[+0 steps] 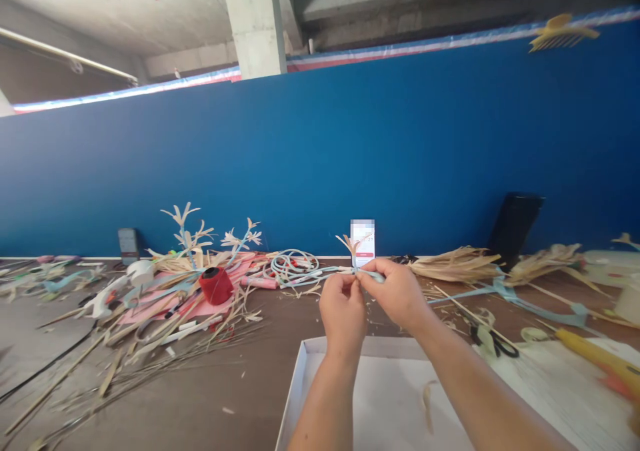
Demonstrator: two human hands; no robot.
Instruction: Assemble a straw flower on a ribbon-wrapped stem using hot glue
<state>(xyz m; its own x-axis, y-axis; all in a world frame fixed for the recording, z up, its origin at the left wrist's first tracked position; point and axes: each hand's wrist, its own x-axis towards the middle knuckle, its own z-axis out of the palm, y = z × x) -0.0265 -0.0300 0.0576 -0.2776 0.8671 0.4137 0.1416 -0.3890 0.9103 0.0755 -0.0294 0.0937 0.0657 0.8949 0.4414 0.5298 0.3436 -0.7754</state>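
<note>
The left hand point(343, 307) had its thumb and fingers pinched together on the stem of a small flower point(354, 251) of pale, dried strips, which stood upright above the fingertips, right of centre. The right hand point(400, 294) met it there, thumb and finger clamped on a light-blue strip point(376, 277) beside the stem.

With the hands as the clock's centre, a grey phone-like device point(129, 245) leaned on a blue panel point(320, 157) near 9 o'clock, well apart. Next came a tall spray of pale flowers point(184, 237), between 9 and 10, then a red spool point(216, 285) at 9 on the cluttered brown tabletop point(235, 384), and a coil of light-blue cord point(295, 267), nearer, also about 9. A lit phone point(367, 247) stood at 12, just behind the flower. A shallow white tray point(296, 391) lay at 6, under the forearms. Dried husks point(455, 265) were heaped at 3; a dark slab point(516, 227) leaned between 2 and 3. A yellow claw clip point(565, 34) sat high, between 1 and 2, and a blurred yellow tool point(595, 357) lay at 4.
</note>
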